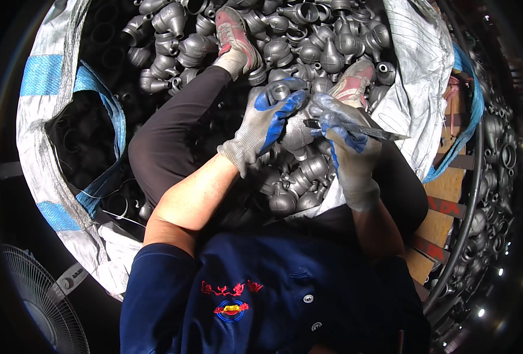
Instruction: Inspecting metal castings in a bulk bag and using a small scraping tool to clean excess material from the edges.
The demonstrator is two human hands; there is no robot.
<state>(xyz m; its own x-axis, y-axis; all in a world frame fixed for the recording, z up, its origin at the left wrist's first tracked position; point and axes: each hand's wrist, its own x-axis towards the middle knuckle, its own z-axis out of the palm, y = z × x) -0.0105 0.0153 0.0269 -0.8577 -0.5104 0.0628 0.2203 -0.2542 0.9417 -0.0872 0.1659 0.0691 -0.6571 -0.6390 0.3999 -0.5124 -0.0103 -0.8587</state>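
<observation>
Both my hands wear grey gloves with blue-coated palms and fingers. My left hand point(266, 115) is closed round a grey metal pipe fitting point(281, 91), its round opening facing up. Close beside it, my right hand point(345, 133) grips a flat, dark, blade-like metal tool point(374, 131); one end sticks out to the right past the hand, the other points toward the left hand. Below and between the hands shows a rounded grey casting point(297, 134); whether it joins the held fitting I cannot tell. More grey fittings point(305, 180) lie heaped between my legs.
A large white woven bag point(43, 141) with blue straps point(117, 118) surrounds me and the heap of castings point(332, 56). My shoes rest on the heap. A fan point(40, 301) stands at lower left. Wooden boards point(444, 203) and more castings point(479, 227) lie outside at right.
</observation>
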